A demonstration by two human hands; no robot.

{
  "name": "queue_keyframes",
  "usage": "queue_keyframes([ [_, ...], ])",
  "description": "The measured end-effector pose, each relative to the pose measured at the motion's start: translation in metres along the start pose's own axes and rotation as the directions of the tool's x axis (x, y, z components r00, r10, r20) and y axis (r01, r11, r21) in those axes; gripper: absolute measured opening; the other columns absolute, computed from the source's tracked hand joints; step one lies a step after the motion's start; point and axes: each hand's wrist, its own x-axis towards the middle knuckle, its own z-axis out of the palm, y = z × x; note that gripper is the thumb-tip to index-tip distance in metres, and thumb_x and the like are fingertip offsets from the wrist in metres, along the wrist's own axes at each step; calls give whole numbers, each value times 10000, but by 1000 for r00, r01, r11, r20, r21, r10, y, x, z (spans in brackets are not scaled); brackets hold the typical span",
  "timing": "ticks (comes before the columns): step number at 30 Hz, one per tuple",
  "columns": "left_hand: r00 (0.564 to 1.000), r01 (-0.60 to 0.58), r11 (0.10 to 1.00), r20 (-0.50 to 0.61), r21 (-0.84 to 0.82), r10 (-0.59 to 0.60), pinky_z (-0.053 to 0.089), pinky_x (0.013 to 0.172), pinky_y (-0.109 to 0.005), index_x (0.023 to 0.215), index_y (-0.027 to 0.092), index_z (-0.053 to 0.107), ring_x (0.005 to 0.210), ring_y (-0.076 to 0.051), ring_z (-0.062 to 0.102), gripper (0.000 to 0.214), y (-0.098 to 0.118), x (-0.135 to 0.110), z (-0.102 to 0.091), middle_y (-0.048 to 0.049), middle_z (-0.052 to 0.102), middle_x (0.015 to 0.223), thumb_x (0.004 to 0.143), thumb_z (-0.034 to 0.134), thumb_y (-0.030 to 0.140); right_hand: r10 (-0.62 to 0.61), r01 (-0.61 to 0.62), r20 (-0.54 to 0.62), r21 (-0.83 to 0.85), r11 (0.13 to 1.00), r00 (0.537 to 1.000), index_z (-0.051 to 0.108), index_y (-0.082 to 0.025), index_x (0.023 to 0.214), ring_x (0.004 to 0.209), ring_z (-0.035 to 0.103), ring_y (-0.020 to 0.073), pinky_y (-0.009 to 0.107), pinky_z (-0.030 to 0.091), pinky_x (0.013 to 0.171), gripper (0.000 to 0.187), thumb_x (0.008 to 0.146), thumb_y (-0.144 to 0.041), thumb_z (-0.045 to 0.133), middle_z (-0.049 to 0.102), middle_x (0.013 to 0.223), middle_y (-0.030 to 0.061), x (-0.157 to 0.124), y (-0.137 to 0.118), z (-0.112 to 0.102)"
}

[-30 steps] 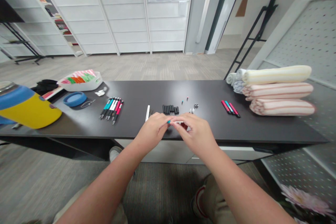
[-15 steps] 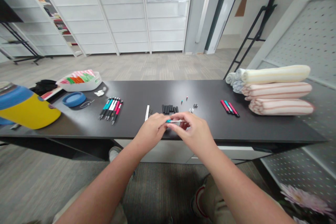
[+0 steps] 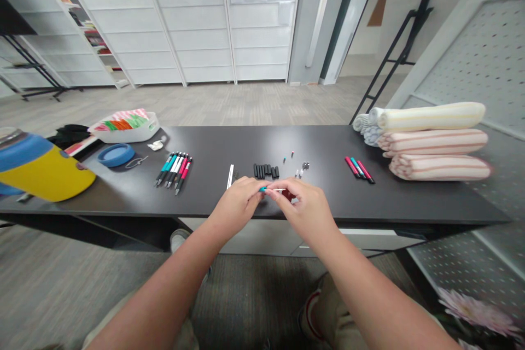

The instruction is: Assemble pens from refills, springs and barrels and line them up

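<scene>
Over the near edge of the black table (image 3: 246, 145), my left hand (image 3: 238, 205) and my right hand (image 3: 305, 208) meet, both pinched on a thin white pen part with a teal tip (image 3: 270, 190). Just beyond my fingers lie a row of black grip sleeves (image 3: 266, 170), a white pen tube (image 3: 230, 176) and some tiny loose bits (image 3: 301, 168). Several finished pens (image 3: 175, 166) lie to the left. Three more pens (image 3: 360, 168) lie to the right.
Rolled striped towels (image 3: 435, 139) are stacked at the table's right end. A white tray with coloured items (image 3: 127, 124), a blue round lid (image 3: 116, 154) and a yellow and blue object (image 3: 39, 167) sit at the left. My knees and a shoe show below the table.
My hands have stayed almost in place. The fingers of my right hand have shifted slightly along the white part and curled tighter round it.
</scene>
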Motion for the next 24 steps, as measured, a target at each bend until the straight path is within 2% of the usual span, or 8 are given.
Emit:
queue_keyframes([
  [6, 1000, 13, 1000, -4, -9, -13, 500, 859, -355, 1195, 227, 719, 962, -226, 642, 275, 1, 0, 0, -56, 755, 1032, 1041, 497, 175, -10, 10, -3, 6, 1000, 1000, 786, -259, 1029, 717, 693, 179, 299, 545, 698, 113, 975, -337, 724, 783, 871, 20, -1, 0, 1],
  [11, 992, 119, 990, -37, -73, -122, 510, 881, -339, 1192, 228, 718, 1004, -216, 679, 246, 1, 1, -2, -57, 769, 1096, 1063, 512, 266, 58, -56, -24, 65, 996, 998, 730, -234, 1174, 653, 651, 153, 288, 555, 647, 345, 891, -409, 820, 772, 924, 22, 1, 5, 0],
  [15, 980, 188, 972, -41, -144, -195, 513, 885, -325, 1235, 242, 700, 1002, -199, 703, 274, 0, -1, -5, -30, 779, 1016, 1078, 503, 349, 64, -62, -50, 31, 998, 997, 723, -227, 1142, 640, 623, 140, 283, 543, 646, 351, 869, -412, 843, 752, 931, 12, 3, 11, -5],
  [20, 952, 258, 892, -58, -371, -300, 520, 859, -315, 1332, 224, 580, 868, -165, 703, 311, -3, -2, -6, -14, 772, 930, 1079, 506, 389, 51, -55, -88, -40, 998, 995, 727, -221, 1088, 654, 626, 151, 291, 521, 650, 271, 926, -433, 776, 749, 909, 22, 6, 17, -17],
  [24, 929, 230, 781, -109, -581, -355, 527, 845, -307, 1202, 191, 567, 853, -158, 686, 244, -8, 1, -4, -47, 776, 939, 1068, 535, 393, 74, -90, -162, -91, 992, 984, 738, -228, 1054, 710, 659, 173, 303, 502, 686, 268, 1038, -456, 598, 756, 898, 36, 7, 22, -28],
])
